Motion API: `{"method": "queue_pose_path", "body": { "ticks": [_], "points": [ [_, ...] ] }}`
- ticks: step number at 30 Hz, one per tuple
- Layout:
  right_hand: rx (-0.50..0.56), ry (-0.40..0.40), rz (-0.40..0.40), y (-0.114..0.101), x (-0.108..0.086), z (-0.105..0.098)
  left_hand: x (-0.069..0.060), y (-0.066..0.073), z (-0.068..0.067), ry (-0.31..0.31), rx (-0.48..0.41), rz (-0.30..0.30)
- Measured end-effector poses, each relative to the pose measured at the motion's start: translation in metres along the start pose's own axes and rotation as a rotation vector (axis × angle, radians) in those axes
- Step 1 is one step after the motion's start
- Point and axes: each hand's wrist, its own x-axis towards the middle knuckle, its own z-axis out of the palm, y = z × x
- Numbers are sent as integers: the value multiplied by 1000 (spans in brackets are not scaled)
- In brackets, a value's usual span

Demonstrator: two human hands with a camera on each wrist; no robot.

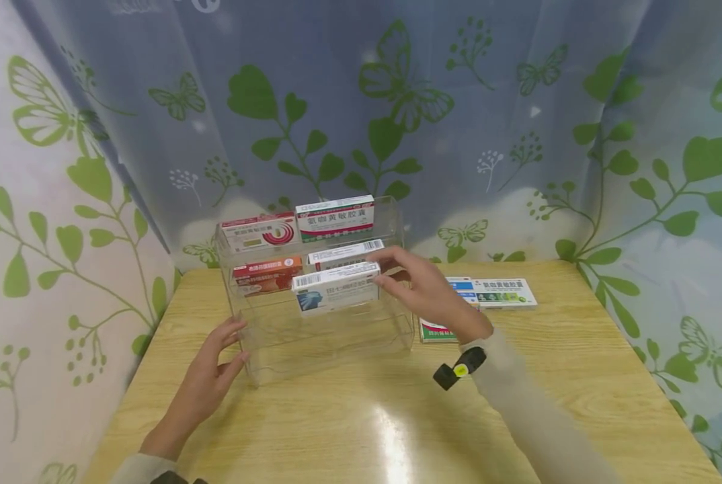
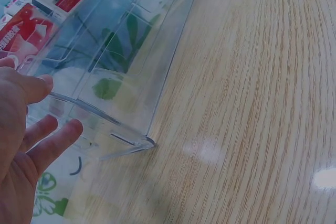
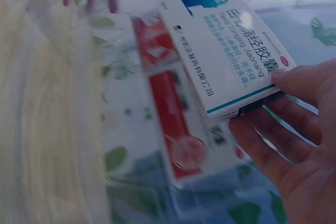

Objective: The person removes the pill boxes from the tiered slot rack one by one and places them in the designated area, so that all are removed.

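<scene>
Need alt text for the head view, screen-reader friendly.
A person's right hand pinches a white medicine box at a clear tiered stand, while the left hand rests at the stand's left side. Four upright boxes sit on the stand's upper tiers; loose boxes lie on a wood-grain table to its right, with leaf-and-butterfly fabric behind.

Glare streaks the table (image 1: 312,430); right wrist view looks blurred.
</scene>
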Motion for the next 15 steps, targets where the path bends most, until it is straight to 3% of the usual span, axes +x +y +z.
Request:
{"method": "queue_pose_path", "body": {
  "ticks": [4,9,15],
  "points": [
    [25,39,33,3,-15,-39,-1,-2,0,-9,-13,-13],
    [53,151,8,16,-37,-85,-2,-3,0,-11,-14,-25],
    [-36,317,44,41,-75,-138,-1,-3,1,-16,-15,-22]
  ]
}}
